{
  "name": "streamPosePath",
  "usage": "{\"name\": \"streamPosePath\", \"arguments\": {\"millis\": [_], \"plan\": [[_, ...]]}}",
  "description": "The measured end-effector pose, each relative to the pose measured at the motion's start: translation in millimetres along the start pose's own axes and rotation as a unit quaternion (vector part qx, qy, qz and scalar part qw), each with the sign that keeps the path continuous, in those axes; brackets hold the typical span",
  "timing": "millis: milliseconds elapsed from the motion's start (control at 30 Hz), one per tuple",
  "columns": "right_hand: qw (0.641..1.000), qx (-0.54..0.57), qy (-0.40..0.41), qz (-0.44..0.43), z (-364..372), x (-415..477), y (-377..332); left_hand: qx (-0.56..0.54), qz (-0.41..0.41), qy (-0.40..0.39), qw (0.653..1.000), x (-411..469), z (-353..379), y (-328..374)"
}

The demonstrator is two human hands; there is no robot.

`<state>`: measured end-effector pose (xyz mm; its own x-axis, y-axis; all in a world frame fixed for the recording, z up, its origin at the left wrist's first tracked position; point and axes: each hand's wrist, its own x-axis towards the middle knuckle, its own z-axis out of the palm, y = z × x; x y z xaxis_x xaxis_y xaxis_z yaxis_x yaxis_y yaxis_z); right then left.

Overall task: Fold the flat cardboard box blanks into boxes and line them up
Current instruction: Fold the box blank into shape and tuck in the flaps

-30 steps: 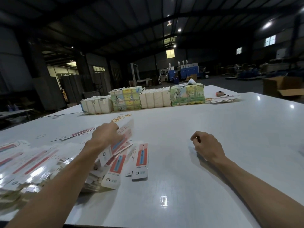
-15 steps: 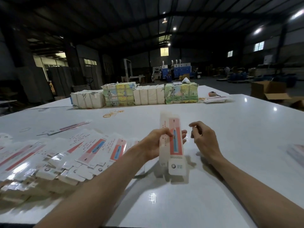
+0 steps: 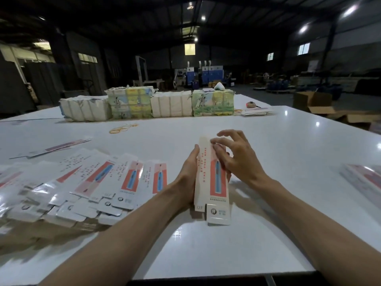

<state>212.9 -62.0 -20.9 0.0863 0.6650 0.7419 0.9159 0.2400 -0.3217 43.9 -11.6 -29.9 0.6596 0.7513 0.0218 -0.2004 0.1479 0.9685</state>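
Observation:
A long white box blank with a red panel and a blue toothbrush picture stands on end over the white table, opened partly into a tube. My left hand grips its left side, fingers hidden behind it. My right hand touches its upper right face, index and thumb on the card and the other fingers spread. To the left, a fanned pile of flat blanks of the same print lies on the table.
Wrapped bundles of stock line the table's far side, with yellow rubber bands in front of them. A loose blank lies at far left. Finished boxes sit at the right edge. An open carton stands beyond the table.
My left hand drew one blank out of the pile and carried it to the table's middle. My right hand uncurled and came onto the blank's upper face; the blank now bulges open.

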Motion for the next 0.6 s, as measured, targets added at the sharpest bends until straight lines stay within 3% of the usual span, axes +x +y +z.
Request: {"name": "streamPosePath", "arguments": {"millis": [100,200,367,600], "plan": [[0.998,0.055,-0.016,0.014,-0.5,0.6,-2.3,-0.013,-0.001,-0.001,1.000,-1.7,-0.2,2.2],[0.985,0.153,-0.015,0.082,-4.5,5.5,-7.3,-0.031,-0.024,-0.033,0.999,-4.2,0.4,4.2],[0.933,0.302,-0.031,0.193,-18.9,15.1,-11.5,-0.055,-0.082,-0.111,0.989,-7.4,4.2,8.7],[0.837,0.487,-0.092,0.232,-36.7,19.2,-4.1,-0.001,-0.119,-0.128,0.985,-6.1,18.2,22.0]]}}
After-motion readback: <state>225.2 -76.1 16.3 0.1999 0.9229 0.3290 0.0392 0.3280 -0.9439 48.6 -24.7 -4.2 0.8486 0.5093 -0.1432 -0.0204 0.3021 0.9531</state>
